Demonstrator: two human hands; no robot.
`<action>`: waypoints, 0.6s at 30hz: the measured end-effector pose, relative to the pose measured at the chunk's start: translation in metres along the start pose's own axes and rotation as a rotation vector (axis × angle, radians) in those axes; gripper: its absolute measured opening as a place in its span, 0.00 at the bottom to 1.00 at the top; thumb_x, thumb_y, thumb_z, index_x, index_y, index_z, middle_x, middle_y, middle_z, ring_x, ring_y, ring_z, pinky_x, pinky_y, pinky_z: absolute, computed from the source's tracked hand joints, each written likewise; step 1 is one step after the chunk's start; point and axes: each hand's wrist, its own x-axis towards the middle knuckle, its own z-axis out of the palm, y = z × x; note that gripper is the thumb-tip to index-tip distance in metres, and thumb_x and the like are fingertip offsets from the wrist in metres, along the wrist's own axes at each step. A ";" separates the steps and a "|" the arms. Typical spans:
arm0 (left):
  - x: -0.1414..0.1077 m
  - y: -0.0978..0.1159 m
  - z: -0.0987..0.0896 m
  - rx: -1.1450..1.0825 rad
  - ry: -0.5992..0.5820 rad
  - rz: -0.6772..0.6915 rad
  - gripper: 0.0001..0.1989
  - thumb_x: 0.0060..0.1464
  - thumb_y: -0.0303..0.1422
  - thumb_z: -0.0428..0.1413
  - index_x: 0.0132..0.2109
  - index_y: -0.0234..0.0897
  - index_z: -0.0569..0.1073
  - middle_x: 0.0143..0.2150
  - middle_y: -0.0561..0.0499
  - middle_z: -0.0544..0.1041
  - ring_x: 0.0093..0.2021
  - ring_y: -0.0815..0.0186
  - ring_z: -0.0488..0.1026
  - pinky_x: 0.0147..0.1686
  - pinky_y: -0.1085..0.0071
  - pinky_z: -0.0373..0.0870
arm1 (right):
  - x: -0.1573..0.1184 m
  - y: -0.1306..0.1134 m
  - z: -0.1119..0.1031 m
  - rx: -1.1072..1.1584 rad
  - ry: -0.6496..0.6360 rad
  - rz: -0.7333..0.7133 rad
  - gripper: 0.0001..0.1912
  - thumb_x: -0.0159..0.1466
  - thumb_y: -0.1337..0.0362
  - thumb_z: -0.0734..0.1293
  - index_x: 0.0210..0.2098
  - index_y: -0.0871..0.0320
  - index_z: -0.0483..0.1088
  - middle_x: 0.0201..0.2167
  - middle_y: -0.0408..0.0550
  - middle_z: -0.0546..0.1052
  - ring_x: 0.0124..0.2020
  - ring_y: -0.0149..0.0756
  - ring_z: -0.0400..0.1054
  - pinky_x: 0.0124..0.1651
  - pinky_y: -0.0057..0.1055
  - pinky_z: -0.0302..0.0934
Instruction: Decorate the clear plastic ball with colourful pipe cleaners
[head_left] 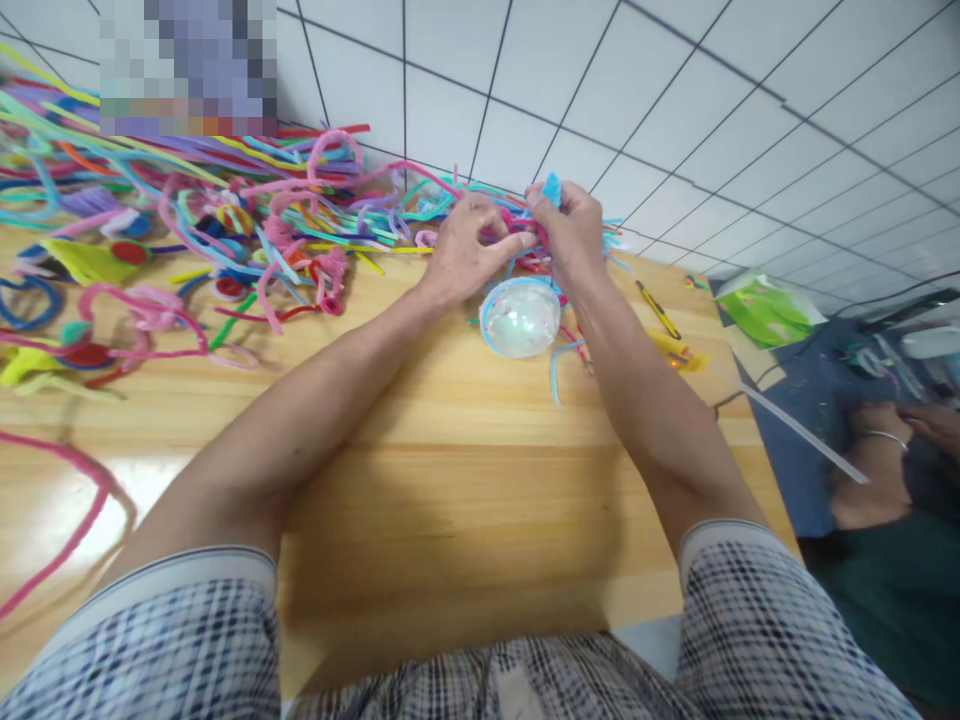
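1. Just nearer than the left hand and right hand, a clear bowl rests.
2. The left hand curls by pink stems; whether it grips, I cannot tell.
3. The right hand pinches a light-blue fuzzy piece, long axis and tip pointing away toward the tiled wall.

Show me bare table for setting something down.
The broadest bare wood on the table lies between the left forearm and right forearm, in front of the clear dome. Another patch separates the left forearm from the loose pink stem. Fuzzy stems crowd the upper left, the left hand and the right hand.
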 end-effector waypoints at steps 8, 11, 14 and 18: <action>0.006 -0.018 0.004 -0.031 -0.022 -0.018 0.10 0.68 0.42 0.64 0.38 0.46 0.77 0.70 0.46 0.79 0.76 0.50 0.70 0.67 0.48 0.75 | -0.009 -0.016 0.016 0.070 -0.110 0.099 0.32 0.55 0.25 0.74 0.39 0.45 0.75 0.28 0.45 0.80 0.48 0.49 0.76 0.49 0.48 0.69; 0.007 -0.019 0.002 -0.024 -0.021 -0.028 0.08 0.70 0.39 0.60 0.39 0.48 0.78 0.70 0.47 0.80 0.77 0.51 0.70 0.68 0.46 0.74 | -0.005 -0.012 0.013 0.078 -0.135 0.098 0.29 0.54 0.28 0.76 0.37 0.43 0.74 0.27 0.45 0.79 0.48 0.50 0.76 0.50 0.51 0.68; 0.005 -0.018 0.000 -0.008 0.004 -0.052 0.06 0.70 0.39 0.58 0.43 0.49 0.78 0.66 0.48 0.83 0.75 0.52 0.71 0.69 0.45 0.73 | -0.004 -0.007 0.007 0.030 -0.118 0.030 0.22 0.58 0.37 0.77 0.38 0.44 0.74 0.31 0.46 0.81 0.46 0.48 0.76 0.49 0.49 0.69; 0.004 -0.020 0.003 -0.007 0.038 -0.075 0.04 0.69 0.35 0.56 0.46 0.49 0.76 0.58 0.47 0.85 0.65 0.54 0.78 0.68 0.48 0.73 | -0.009 -0.006 -0.003 -0.091 -0.083 -0.063 0.14 0.64 0.47 0.76 0.40 0.48 0.74 0.37 0.46 0.82 0.44 0.45 0.77 0.48 0.45 0.72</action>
